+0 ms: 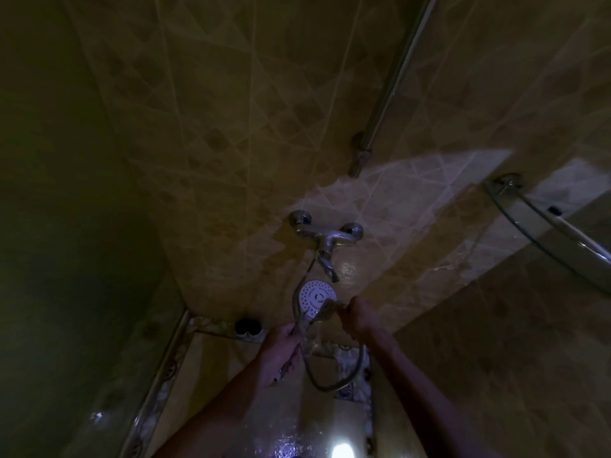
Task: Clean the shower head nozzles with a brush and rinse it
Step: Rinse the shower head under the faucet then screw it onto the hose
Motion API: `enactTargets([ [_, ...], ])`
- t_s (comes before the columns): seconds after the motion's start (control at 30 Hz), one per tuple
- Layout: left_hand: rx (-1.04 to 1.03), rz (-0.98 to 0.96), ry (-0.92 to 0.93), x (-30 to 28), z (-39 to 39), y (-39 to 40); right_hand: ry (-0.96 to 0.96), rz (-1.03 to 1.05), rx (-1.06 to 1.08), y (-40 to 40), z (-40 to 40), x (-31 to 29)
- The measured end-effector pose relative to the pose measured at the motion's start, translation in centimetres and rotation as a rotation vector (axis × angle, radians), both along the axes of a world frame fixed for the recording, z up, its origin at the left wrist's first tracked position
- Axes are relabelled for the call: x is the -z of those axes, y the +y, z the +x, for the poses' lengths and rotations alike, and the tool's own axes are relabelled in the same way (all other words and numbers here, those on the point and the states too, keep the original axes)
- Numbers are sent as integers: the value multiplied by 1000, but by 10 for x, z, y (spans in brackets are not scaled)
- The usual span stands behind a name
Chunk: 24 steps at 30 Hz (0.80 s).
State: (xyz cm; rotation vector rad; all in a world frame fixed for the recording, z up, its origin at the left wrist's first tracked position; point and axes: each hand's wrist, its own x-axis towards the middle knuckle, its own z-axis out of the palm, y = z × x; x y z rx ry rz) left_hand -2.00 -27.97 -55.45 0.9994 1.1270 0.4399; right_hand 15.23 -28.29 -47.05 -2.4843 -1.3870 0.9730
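The white round shower head [315, 296] faces me, its nozzle plate showing rows of small holes. My left hand [281, 353] grips its handle from below, with the metal hose [334, 385] looping down to the right. My right hand [358, 314] holds a small brush [325, 310]; the bristles press against the lower right edge of the nozzle plate. Water seems to run down under the head, though the dim light makes this hard to judge.
A chrome wall mixer tap [325, 234] with a down-pointing lever sits just above the shower head. A vertical rail [390, 87] runs up the tiled wall. At right a curved glass shelf [545, 236] juts out. A dark bottle [246, 326] stands on the ledge.
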Motion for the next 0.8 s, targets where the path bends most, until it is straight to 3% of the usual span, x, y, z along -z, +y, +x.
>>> enactTargets([
  [0.33,16,14,6,-1,4,2,-100,-41,-144,-9,-19,15],
  [0.6,18,-16,16,8,2,10,-84,-4,5,0,8,11],
  [0.8,22,16,17,8,1,11,-119,-49,-70,-17,-5,23],
])
